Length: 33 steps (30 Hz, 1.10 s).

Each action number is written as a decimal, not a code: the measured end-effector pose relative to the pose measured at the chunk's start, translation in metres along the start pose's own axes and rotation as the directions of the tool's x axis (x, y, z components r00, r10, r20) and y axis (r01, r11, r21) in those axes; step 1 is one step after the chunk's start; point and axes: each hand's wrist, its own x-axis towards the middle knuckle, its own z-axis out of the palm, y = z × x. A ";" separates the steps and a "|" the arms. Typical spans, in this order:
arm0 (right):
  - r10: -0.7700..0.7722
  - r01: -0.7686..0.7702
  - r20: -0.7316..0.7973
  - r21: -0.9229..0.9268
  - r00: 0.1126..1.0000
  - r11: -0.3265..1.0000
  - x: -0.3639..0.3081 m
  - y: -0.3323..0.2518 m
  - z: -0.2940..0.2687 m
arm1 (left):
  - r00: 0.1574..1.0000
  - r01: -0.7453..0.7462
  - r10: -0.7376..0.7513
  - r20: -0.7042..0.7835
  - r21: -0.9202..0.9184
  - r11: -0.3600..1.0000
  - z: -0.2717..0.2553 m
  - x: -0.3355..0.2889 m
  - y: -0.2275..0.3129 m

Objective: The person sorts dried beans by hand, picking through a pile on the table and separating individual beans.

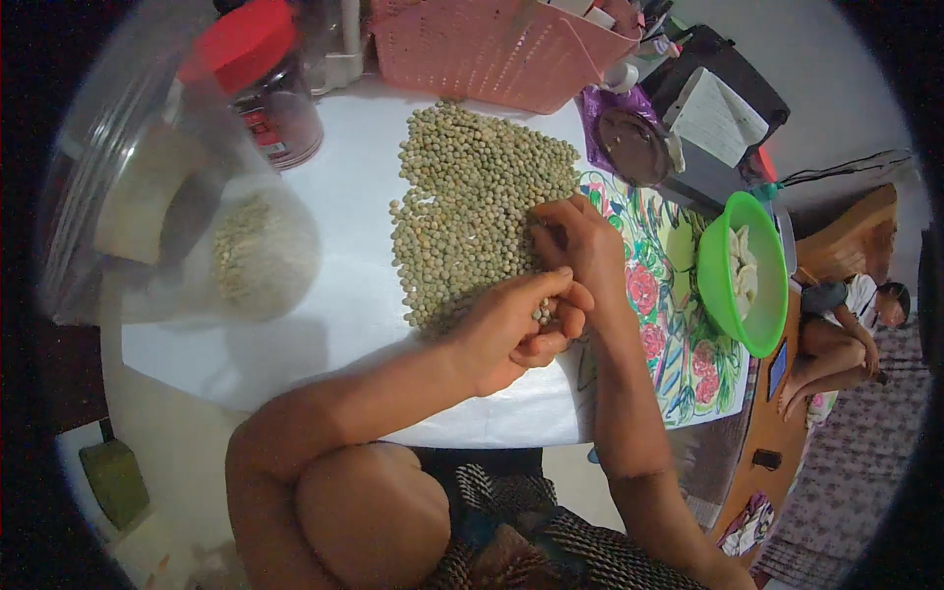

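A broad layer of dried green peas (pixel 472 197) lies spread over white paper on the table. My left hand (pixel 511 329) is curled palm up at the near right edge of the layer, with a few peas showing between the fingers and palm. Just beyond it, my right hand (pixel 585 241) is bent down at the right edge of the peas, its fingers curled with the tips partly hidden. Whether it pinches a pea cannot be made out. The two hands are close together, the right wrist beside the left fingertips.
At left a large clear plastic jar (pixel 197 226) holds pale grains, beside a red-lidded jar (pixel 261 88). A pink basket (pixel 482 54) stands behind the peas. A green bowl (pixel 715 285) with pale pieces rests on the flowered cover (pixel 678 354) at right. Another person (pixel 836 334) sits farther right.
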 end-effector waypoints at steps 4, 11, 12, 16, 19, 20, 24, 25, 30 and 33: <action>-0.030 0.029 0.009 0.115 1.000 0.993 0.000 -0.003 0.005 | 0.999 -0.028 0.028 0.026 0.006 1.000 -0.009 -0.003 0.010; 0.053 -0.031 -0.061 0.322 0.997 0.946 -0.001 0.003 -0.002 | 0.998 0.017 -0.013 -0.069 0.056 0.998 -0.004 -0.010 0.016; 0.131 -0.103 -0.042 0.407 0.990 0.907 -0.001 -0.001 -0.008 | 0.998 0.013 -0.009 -0.063 0.059 0.998 -0.006 -0.012 0.018; 0.225 -0.170 0.008 0.682 0.974 0.711 -0.002 -0.016 -0.023 | 0.998 -0.018 0.022 -0.057 0.066 0.998 -0.007 -0.019 0.019; 0.193 -0.129 0.006 0.767 0.981 0.629 -0.006 -0.022 -0.029 | 0.999 -0.029 0.029 -0.022 -0.024 0.999 -0.013 -0.019 0.014; 0.092 -0.104 0.060 0.786 0.994 0.609 -0.007 -0.022 -0.032 | 0.999 -0.028 0.027 -0.022 -0.022 0.999 -0.014 -0.019 0.014; 0.038 -0.103 0.099 0.809 0.994 0.579 -0.009 -0.021 -0.035 | 0.998 -0.063 0.062 -0.015 -0.091 0.994 -0.015 -0.018 0.015; 0.078 -0.095 0.060 0.798 0.995 0.595 -0.007 -0.019 -0.034 | 0.996 -0.083 0.079 -0.052 -0.089 0.993 -0.015 -0.019 0.015; 0.344 -0.237 0.019 0.762 0.939 0.603 0.003 0.004 -0.029 | 0.993 -0.017 0.029 -0.116 0.099 0.995 -0.007 -0.021 0.017; 0.280 -0.282 0.088 0.538 0.956 0.794 0.001 0.012 -0.020 | 0.993 0.005 0.009 -0.115 0.121 0.993 -0.007 -0.023 0.014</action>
